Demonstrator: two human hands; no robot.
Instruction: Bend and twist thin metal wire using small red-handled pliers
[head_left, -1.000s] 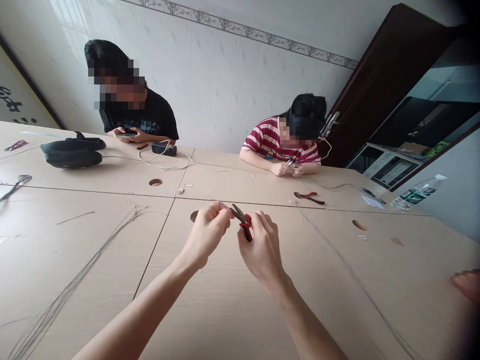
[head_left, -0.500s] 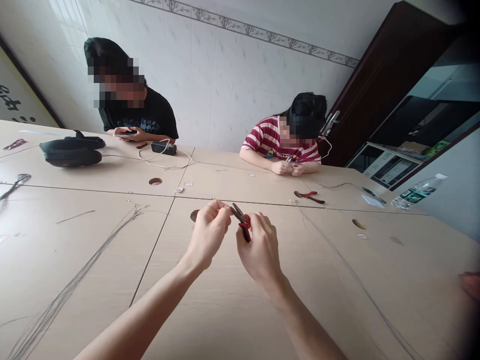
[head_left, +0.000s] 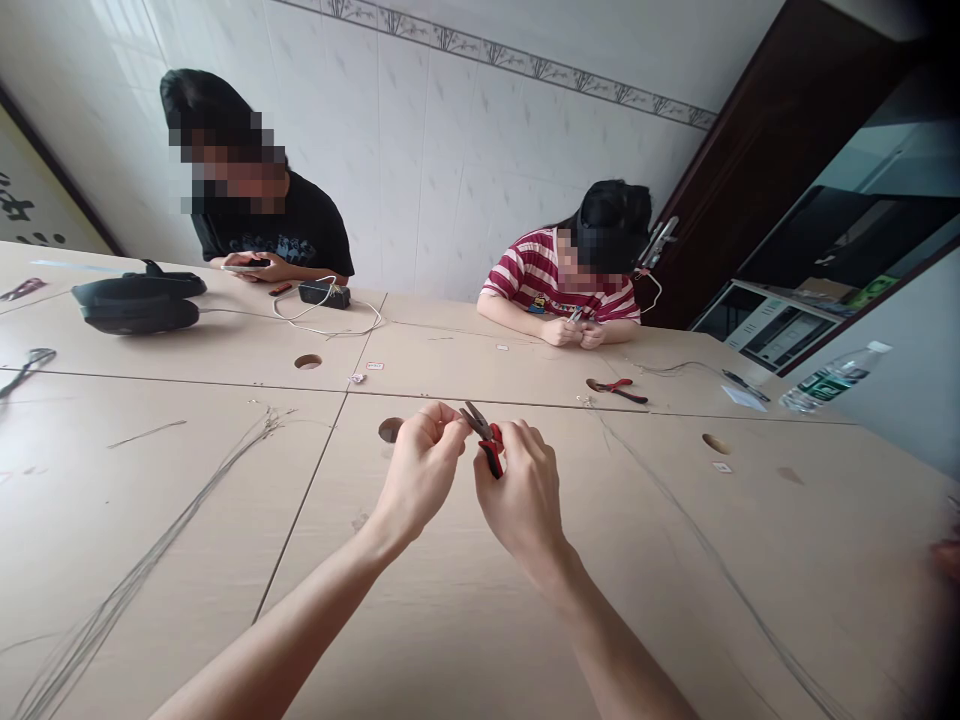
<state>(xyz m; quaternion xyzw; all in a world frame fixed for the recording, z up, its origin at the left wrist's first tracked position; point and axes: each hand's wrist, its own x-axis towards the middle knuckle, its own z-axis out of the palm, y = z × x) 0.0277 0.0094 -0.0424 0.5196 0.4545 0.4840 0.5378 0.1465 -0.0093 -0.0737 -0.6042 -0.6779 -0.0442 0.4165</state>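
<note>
L hand (head_left: pixel 420 465) & R hand (head_left: pixel 521 485), ctr of frame — both bare; forearms (head_left: pixel 307 605) slim, also bare — right down to btm edge.

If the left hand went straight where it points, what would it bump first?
Probably the red-and-black-handled metal pliers in the right hand, though depth is unclear.

We saw a black bag (head_left: pixel 142 302) and a dark box (head_left: pixel 324 294) beyond the left hand (head_left: pixel 421 462), to its left, and a plastic bottle (head_left: pixel 832 379) beyond the right hand (head_left: pixel 523 485), to its right.
</note>
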